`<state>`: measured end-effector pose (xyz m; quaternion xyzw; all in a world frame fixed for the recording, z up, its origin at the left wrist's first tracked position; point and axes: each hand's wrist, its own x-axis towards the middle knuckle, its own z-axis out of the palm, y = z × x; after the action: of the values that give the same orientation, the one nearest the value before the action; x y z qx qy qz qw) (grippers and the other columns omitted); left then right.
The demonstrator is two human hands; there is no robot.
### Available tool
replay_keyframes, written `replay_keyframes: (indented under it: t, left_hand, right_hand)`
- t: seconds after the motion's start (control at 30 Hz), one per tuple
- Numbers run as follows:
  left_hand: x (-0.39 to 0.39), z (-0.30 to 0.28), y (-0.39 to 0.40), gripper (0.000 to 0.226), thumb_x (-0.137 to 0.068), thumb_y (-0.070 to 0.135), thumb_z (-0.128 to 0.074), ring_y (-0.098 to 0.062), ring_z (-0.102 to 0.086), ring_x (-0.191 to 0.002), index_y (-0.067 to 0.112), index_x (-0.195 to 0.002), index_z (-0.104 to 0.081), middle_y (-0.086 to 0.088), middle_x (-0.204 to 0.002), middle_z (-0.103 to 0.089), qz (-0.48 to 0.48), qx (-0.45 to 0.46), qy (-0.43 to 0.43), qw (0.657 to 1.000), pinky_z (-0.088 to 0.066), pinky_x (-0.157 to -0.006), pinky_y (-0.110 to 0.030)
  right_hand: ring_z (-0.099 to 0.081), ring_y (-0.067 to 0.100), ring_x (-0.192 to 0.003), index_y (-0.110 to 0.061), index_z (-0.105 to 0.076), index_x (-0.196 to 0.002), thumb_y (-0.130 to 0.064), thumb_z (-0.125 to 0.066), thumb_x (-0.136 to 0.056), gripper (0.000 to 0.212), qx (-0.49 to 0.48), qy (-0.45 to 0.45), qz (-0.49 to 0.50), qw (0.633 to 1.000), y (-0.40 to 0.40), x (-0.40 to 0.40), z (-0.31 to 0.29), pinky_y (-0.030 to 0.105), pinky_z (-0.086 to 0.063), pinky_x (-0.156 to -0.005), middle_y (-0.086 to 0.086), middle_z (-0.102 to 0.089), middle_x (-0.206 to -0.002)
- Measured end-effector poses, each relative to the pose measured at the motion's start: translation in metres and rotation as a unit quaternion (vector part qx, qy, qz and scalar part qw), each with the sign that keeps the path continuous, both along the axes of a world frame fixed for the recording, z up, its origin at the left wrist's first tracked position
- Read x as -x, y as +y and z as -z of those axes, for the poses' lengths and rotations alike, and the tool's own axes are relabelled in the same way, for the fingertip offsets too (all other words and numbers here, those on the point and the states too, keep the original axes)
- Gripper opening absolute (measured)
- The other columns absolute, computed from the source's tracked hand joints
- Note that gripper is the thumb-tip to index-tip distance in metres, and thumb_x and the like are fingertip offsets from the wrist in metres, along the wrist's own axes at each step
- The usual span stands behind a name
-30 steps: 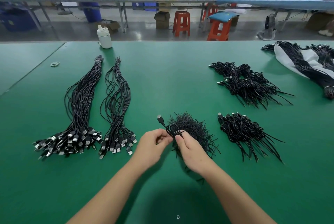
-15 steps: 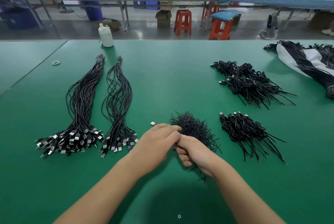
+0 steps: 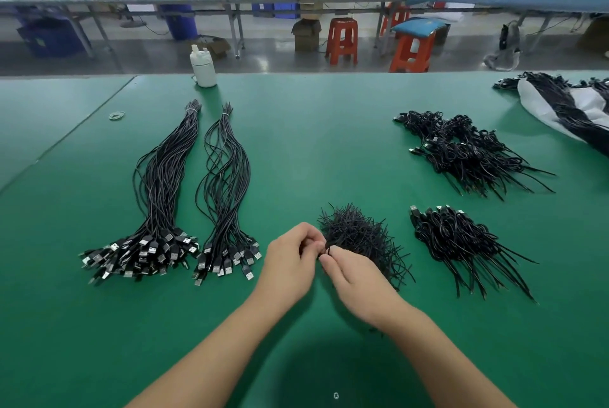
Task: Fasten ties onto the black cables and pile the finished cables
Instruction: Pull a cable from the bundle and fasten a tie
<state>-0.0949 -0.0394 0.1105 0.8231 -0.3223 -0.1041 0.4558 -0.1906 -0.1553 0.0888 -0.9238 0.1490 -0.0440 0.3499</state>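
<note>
My left hand point(image 3: 291, 262) and my right hand point(image 3: 354, 279) meet fingertip to fingertip at the near edge of a heap of loose black ties point(image 3: 359, 236). Between the fingertips shows a small bit of black, a coiled cable point(image 3: 324, 252) with a tie; most of it is hidden inside my hands. Two long bundles of straight black cables with USB plugs lie to the left, the larger point(image 3: 158, 203) and the smaller point(image 3: 227, 196). Tied cables lie in a near pile point(image 3: 458, 239) and a far pile point(image 3: 468, 150) on the right.
A white bottle point(image 3: 203, 68) stands at the far edge of the green table point(image 3: 329, 144). A rubber band point(image 3: 117, 115) lies far left. More black cables rest on a white sheet point(image 3: 566, 104) at the far right. Red stools and benches stand beyond.
The coiled cable with its plug, visible above my fingers a second ago, is now closed inside my hands. Both hands have drawn together over it beside the tie heap.
</note>
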Motion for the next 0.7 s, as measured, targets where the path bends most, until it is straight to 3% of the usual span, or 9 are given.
replay_keyframes:
  t: [0.13, 0.27, 0.33, 0.43, 0.53, 0.63, 0.7]
  left_hand:
    - [0.0, 0.003, 0.001, 0.024, -0.091, 0.011, -0.062, 0.004, -0.051, -0.062, 0.029, -0.075, -0.06, 0.01, -0.07, -0.063, -0.016, -0.025, 0.028, 0.999, -0.037, -0.059, -0.009]
    - [-0.005, 0.005, 0.0, 0.018, -0.09, 0.017, -0.065, 0.003, -0.051, -0.057, 0.027, -0.076, -0.063, 0.012, -0.069, -0.064, -0.008, -0.071, 0.048, 0.996, -0.038, -0.058, -0.01]
    - [-0.01, 0.004, 0.0, 0.012, -0.086, 0.021, -0.072, -0.002, -0.054, -0.058, 0.025, -0.076, -0.067, 0.01, -0.069, -0.066, -0.013, -0.079, 0.061, 0.995, -0.045, -0.062, -0.017]
    - [-0.015, 0.002, 0.002, 0.017, -0.082, 0.035, -0.076, -0.005, -0.053, -0.057, 0.022, -0.073, -0.071, 0.008, -0.064, -0.066, -0.019, -0.128, 0.005, 0.992, -0.04, -0.054, -0.017]
    - [-0.012, 0.0, 0.002, 0.033, -0.089, 0.047, -0.065, -0.005, -0.043, -0.049, 0.021, -0.071, -0.072, 0.007, -0.051, -0.053, 0.011, -0.164, -0.048, 0.985, -0.032, -0.048, -0.02]
    - [-0.01, -0.004, 0.003, 0.027, -0.089, 0.047, -0.065, -0.006, -0.049, -0.053, 0.025, -0.077, -0.076, 0.009, -0.057, -0.061, 0.054, -0.175, -0.038, 0.982, -0.041, -0.055, -0.024]
    - [-0.012, -0.008, 0.004, 0.016, -0.088, 0.039, -0.069, -0.007, -0.061, -0.069, 0.027, -0.083, -0.078, 0.01, -0.074, -0.072, 0.081, -0.183, -0.012, 0.98, -0.049, -0.068, -0.024]
  right_hand:
    - [-0.057, 0.025, -0.081, -0.026, -0.042, -0.09, -0.04, -0.029, -0.106, 0.025, 0.14, 0.012, -0.019, 0.99, 0.004, 0.002, 0.0, 0.04, -0.041, -0.072, -0.009, -0.046, -0.084]
    - [-0.061, 0.026, -0.088, -0.022, -0.053, -0.106, -0.038, -0.03, -0.106, 0.028, 0.174, 0.035, -0.019, 0.984, 0.007, 0.001, -0.001, 0.041, -0.046, -0.078, -0.003, -0.059, -0.099]
    - [-0.062, 0.026, -0.092, -0.022, -0.053, -0.111, -0.038, -0.029, -0.107, 0.03, 0.192, 0.05, -0.024, 0.98, 0.009, 0.001, 0.0, 0.041, -0.047, -0.08, -0.002, -0.061, -0.104]
    - [-0.063, 0.026, -0.091, -0.021, -0.053, -0.113, -0.038, -0.027, -0.107, 0.032, 0.223, 0.05, -0.032, 0.973, 0.01, 0.001, 0.005, 0.039, -0.044, -0.077, -0.001, -0.064, -0.104]
    - [-0.064, 0.025, -0.087, -0.02, -0.054, -0.11, -0.037, -0.026, -0.107, 0.033, 0.246, 0.036, -0.033, 0.968, 0.008, 0.0, 0.007, 0.038, -0.042, -0.071, -0.001, -0.065, -0.099]
    - [-0.066, 0.026, -0.08, -0.019, -0.056, -0.107, -0.033, -0.024, -0.107, 0.035, 0.283, 0.04, -0.041, 0.957, 0.006, 0.001, 0.008, 0.036, -0.037, -0.062, 0.001, -0.067, -0.092]
    - [-0.067, 0.026, -0.078, -0.019, -0.056, -0.107, -0.033, -0.022, -0.107, 0.037, 0.307, 0.047, -0.046, 0.95, 0.007, 0.002, 0.009, 0.034, -0.035, -0.059, 0.001, -0.068, -0.091]
